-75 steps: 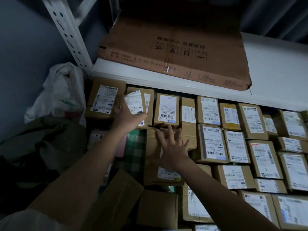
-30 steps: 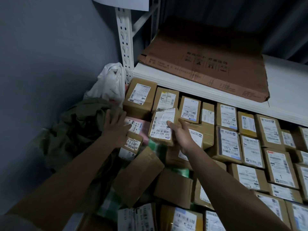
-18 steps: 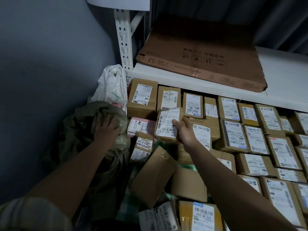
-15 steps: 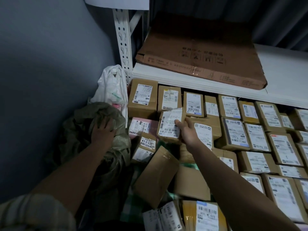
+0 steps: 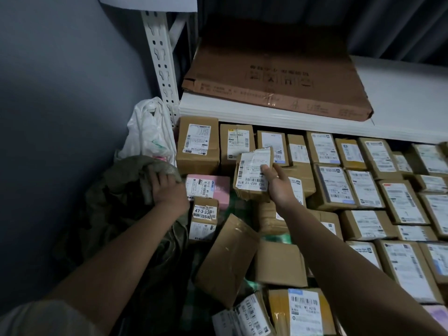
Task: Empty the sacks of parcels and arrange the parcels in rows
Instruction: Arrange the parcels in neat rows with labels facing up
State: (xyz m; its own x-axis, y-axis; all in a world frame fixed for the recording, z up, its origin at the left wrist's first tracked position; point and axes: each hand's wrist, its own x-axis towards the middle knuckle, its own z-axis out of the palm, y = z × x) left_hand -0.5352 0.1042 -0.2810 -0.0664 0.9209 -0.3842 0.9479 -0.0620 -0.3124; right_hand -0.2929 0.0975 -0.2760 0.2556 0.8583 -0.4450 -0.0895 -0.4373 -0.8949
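Parcels fill most of the floor under the white shelf (image 5: 400, 110): to your right they stand in tidy rows (image 5: 378, 190), labels up, while the middle is a loose heap of tilted boxes (image 5: 228, 260) over a green checked cloth. Your right hand (image 5: 278, 184) grips one small labelled parcel (image 5: 253, 173), thumb across its label and fingers hidden beneath, holding it up in front of the back row. Your left hand (image 5: 167, 190) is closed on a fold of the olive sack (image 5: 126, 195), which slumps against the grey wall beside a white plastic bag (image 5: 148, 132).

Judging by the layout, the next move is to set this parcel into a gap in the back rows — and that is where trouble could start. The label on the held parcel is torn and peeling at its top edge; dragging it against a neighbouring box could rip it further. The grip is one-handed at the parcel's right edge, so a quick swing might let it twist free and drop into the heap. Pulling the sack with your left hand while your eyes are elsewhere could also tip the pink parcel (image 5: 213, 186) and the small box (image 5: 204, 219) just beside it — both sit close to the sack's edge.
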